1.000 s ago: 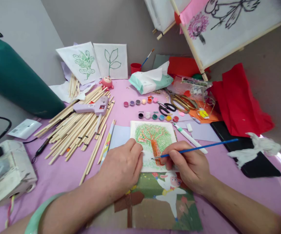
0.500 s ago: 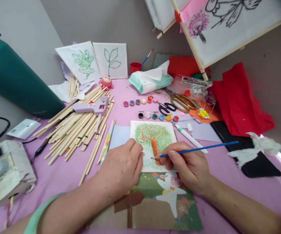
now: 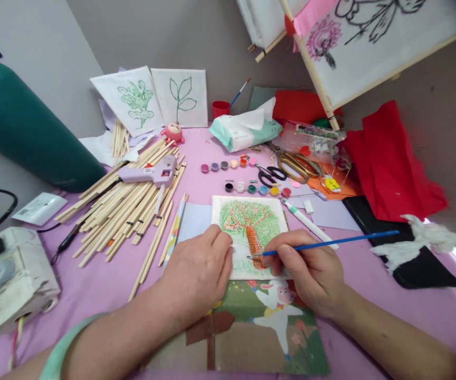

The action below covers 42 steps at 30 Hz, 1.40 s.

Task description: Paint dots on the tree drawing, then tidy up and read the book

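A small white sheet with a painted tree point(image 3: 247, 221), green crown and orange-brown trunk, lies on the pink table point(image 3: 105, 285) in front of me. My right hand point(image 3: 311, 269) pinches a thin blue paintbrush point(image 3: 331, 243), its tip touching the trunk's base. My left hand point(image 3: 198, 272) rests curled on the sheet's left edge, fingertips pressing the paper down. Below the sheet lies a picture board with a white rabbit point(image 3: 259, 330).
Two rows of small paint pots point(image 3: 247, 177) sit behind the sheet, with scissors point(image 3: 271, 175) and a white marker point(image 3: 307, 224). Wooden sticks point(image 3: 129, 203) and a glue gun point(image 3: 149, 174) lie left. Tissue pack point(image 3: 244, 129), red paper point(image 3: 394, 163), leaf drawings point(image 3: 160, 100) stand beyond.
The brush's far end has swung slightly right and down; the tip stays at the trunk. My left hand has not moved.
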Tool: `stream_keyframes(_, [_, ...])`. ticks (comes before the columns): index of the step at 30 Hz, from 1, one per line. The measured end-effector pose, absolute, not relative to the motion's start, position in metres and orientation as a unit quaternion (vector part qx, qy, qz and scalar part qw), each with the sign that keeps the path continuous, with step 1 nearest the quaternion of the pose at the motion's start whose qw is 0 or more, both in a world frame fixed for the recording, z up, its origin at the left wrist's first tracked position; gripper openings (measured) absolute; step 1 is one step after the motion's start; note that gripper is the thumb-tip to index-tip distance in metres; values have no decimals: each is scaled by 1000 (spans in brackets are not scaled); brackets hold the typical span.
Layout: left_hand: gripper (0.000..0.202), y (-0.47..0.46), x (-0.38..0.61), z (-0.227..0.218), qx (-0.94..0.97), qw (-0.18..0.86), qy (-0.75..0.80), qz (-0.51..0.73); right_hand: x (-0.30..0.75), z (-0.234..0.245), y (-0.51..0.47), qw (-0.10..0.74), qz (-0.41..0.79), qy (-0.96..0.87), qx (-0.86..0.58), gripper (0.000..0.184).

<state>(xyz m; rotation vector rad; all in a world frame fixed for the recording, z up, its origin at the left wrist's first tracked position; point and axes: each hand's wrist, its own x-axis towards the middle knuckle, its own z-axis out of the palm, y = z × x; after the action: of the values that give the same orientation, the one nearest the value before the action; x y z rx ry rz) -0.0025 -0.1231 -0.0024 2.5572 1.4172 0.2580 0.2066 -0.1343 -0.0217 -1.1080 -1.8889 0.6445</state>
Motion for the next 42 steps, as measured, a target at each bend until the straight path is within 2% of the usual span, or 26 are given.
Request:
stream_keyframes(29, [26,-124,-2,-1,865,105,482,84,208,-24,-134,397,272,-748,-457,17])
stream_keyframes(42, [27,-124,-2,0,865,110,482,83,210,-28,-138,427,307,-716,-458,17])
